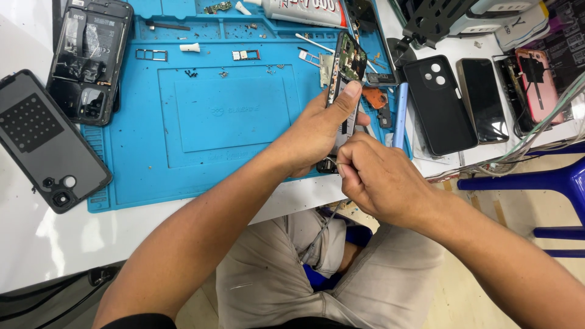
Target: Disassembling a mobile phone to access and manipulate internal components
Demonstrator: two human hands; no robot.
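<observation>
Over my white bench [49, 244] and blue repair mat [183, 122], I have my left hand [317, 131] clamped round an opened phone [344, 79], tilted on edge to expose its lower end, where my right hand [381, 183] pinches thin tweezers [323, 231] against it

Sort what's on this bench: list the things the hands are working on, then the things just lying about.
In hand:
- opened black phone with exposed circuit board, gripped upright by the left hand
- thin metal tool, pinched by the right hand

Lying about:
- blue rubber repair mat
- grey phone back cover
- black phone case
- white glue tube
- pink-backed phone
</observation>
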